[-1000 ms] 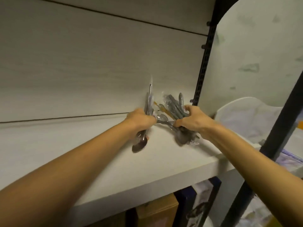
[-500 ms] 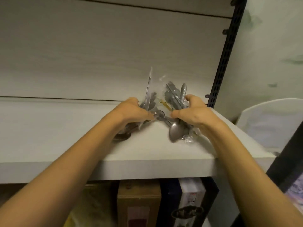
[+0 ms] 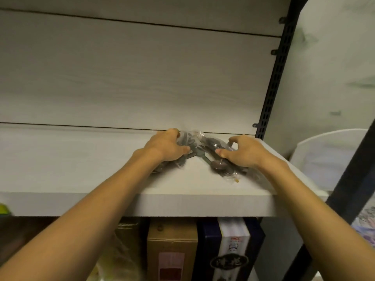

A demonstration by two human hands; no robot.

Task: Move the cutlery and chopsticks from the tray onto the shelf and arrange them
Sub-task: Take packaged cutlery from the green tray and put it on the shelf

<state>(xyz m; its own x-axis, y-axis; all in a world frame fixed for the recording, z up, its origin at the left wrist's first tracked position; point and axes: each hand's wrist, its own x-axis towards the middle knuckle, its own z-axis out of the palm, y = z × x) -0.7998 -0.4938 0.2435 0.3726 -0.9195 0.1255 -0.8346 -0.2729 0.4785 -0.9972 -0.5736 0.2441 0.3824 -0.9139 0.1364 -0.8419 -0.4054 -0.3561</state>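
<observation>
Two bundles of plastic-wrapped metal cutlery lie on the white shelf (image 3: 85, 175) near its right end, against the back panel. My left hand (image 3: 165, 147) grips the left bundle (image 3: 187, 138), fingers curled over it. My right hand (image 3: 241, 153) lies curled over the right bundle, whose spoon bowls (image 3: 220, 166) stick out toward the shelf's front edge. The handles of both bundles cross between my hands. No tray or chopsticks can be made out.
A black slotted upright (image 3: 274, 78) bounds the shelf on the right. Boxes (image 3: 172, 248) and a dark carton (image 3: 231, 250) stand on the level below. A white basket-like container (image 3: 328, 159) sits to the right behind a black post.
Both hands have lowered the bundles from upright to lying flat on the shelf, further back toward the panel. The camera has tilted down.
</observation>
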